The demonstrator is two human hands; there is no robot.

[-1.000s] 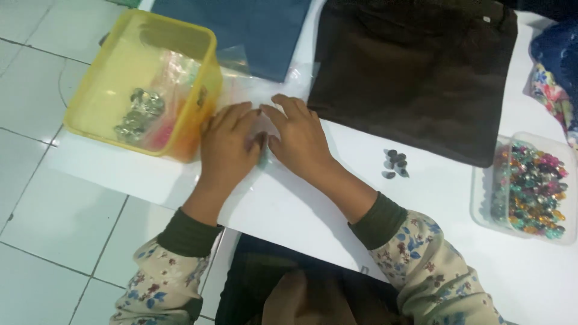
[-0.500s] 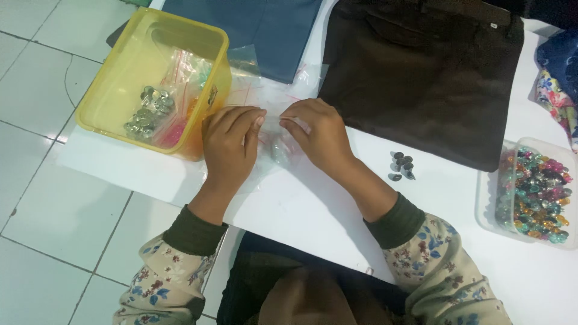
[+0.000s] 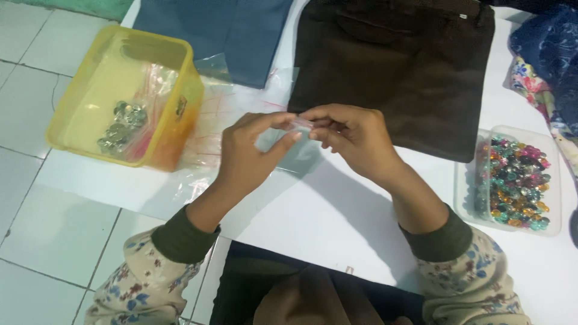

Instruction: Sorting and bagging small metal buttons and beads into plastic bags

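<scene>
My left hand [image 3: 248,155] and my right hand [image 3: 352,135] are raised above the white table [image 3: 313,210], and together they pinch the top edge of a small clear plastic zip bag [image 3: 288,146]. The bag hangs between my fingers; I cannot tell what is in it. More clear zip bags with red strips [image 3: 208,114] lie flat on the table just left of my hands.
A yellow plastic tub [image 3: 174,120] at the left holds silvery beads and clear bags. A clear tray of coloured gems [image 3: 516,180] stands at the right. Dark brown fabric [image 3: 397,66] and blue fabric [image 3: 229,30] lie at the back. Patterned cloth [image 3: 542,54] sits far right.
Both hands have lifted off the table with the small clear bag and now hold it up by its top edge. The small pile of dark beads beside my right hand is out of sight.
</scene>
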